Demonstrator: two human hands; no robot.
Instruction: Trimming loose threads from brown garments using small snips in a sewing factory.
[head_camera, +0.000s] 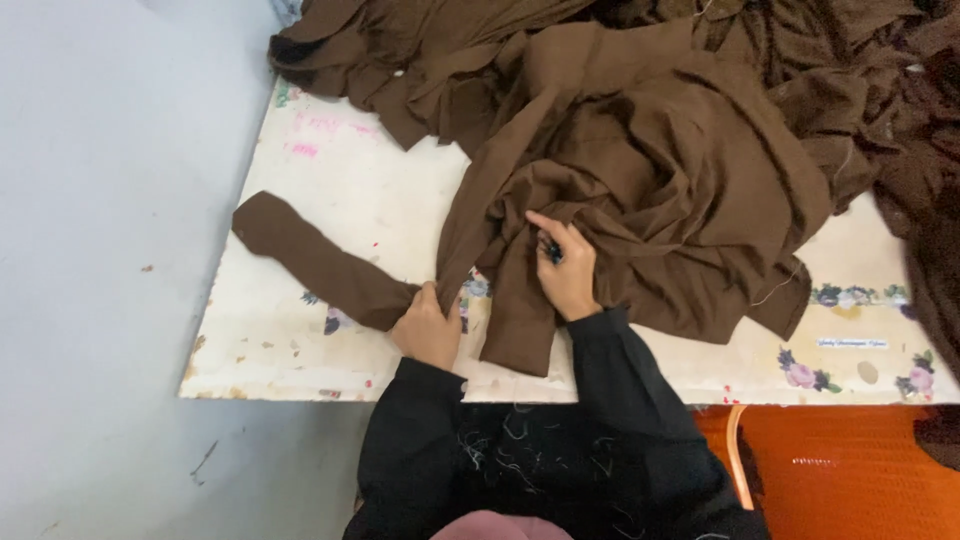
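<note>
Your left hand (428, 325) is gripping the brown cloth (640, 170) on the tabletop (370, 200). Your right hand (565, 265) is pinching a small dark tool (550, 250) against the cloth.

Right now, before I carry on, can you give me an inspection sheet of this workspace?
Surface: white table with worn flower print, stained, chipped at the near edge.
Job's things: brown garment bunched on the table; its narrow strip stretches left.
Clutter: more brown fabric heaped at the far and right edges; loose thread bits on the black sleeves.
Hands: left hand, fingers pinching the strip's end; right hand pressed on the garment, a small dark tool in its fingers, kind unclear.
Cables: nothing seen.
Surroundings: pale grey floor left; orange seat lower right.
</note>
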